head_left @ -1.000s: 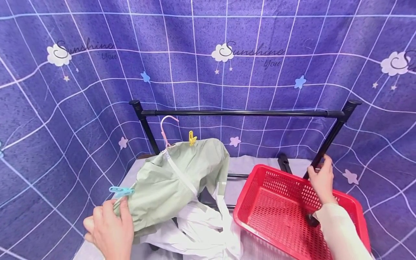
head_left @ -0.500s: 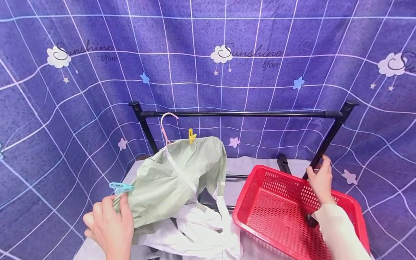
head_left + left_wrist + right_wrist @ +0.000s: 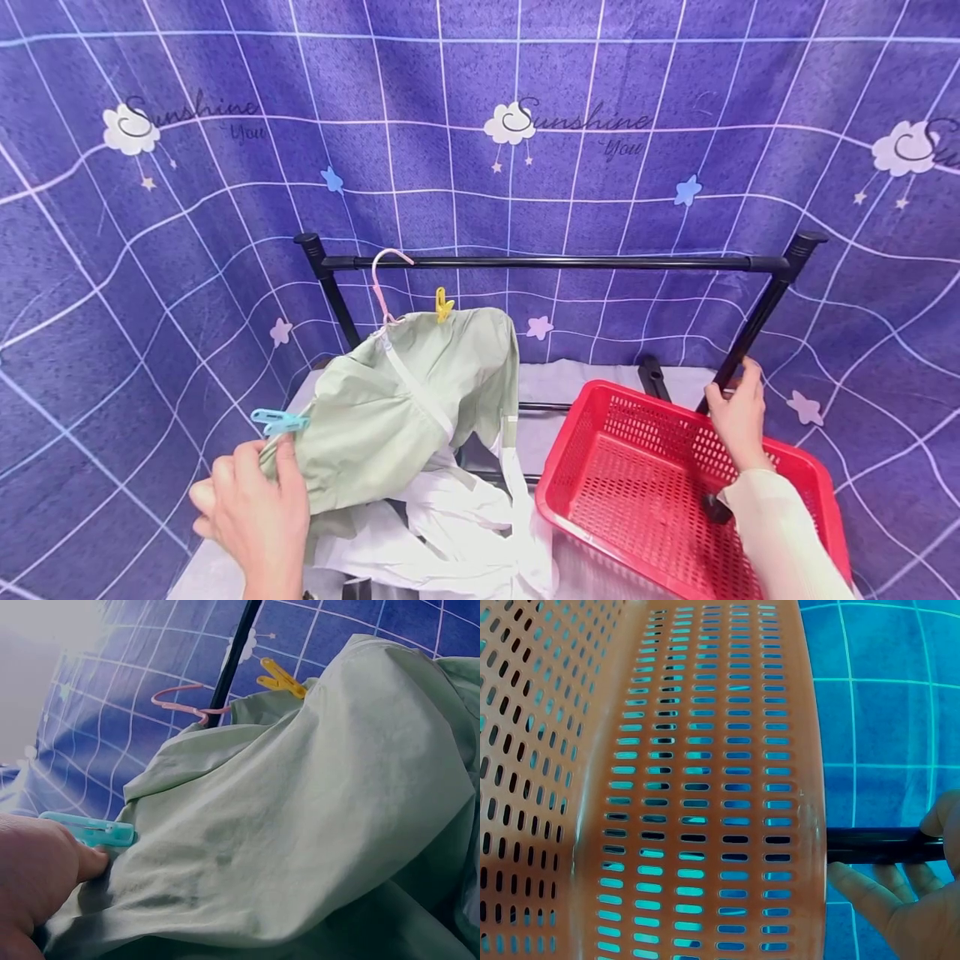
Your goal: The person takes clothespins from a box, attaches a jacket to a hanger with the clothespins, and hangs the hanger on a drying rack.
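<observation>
My left hand (image 3: 258,508) pinches the edge of a pale green garment (image 3: 382,425), just below a light blue clothespin (image 3: 281,421). A pink hanger (image 3: 386,287) sticks out of the garment's top, its hook in front of the black rack bar (image 3: 562,262); whether it touches the bar I cannot tell. A yellow clothespin (image 3: 282,678) is clipped at the garment's top edge. At the right, my right hand (image 3: 738,417) grips the rack's black upright (image 3: 877,844) behind the basket, fingers and thumb curled round it.
A red perforated basket (image 3: 551,475) stands at the right, under my right forearm. White cloth (image 3: 450,533) lies bunched below the green garment. Lower rack bars cross the pale-covered surface (image 3: 540,379). A purple grid-patterned curtain (image 3: 585,200) hangs behind the rack.
The green garment and its hanger have risen slightly, bringing the hook up to the level of the bar. My left hand has lifted a little; the right hand keeps its hold.
</observation>
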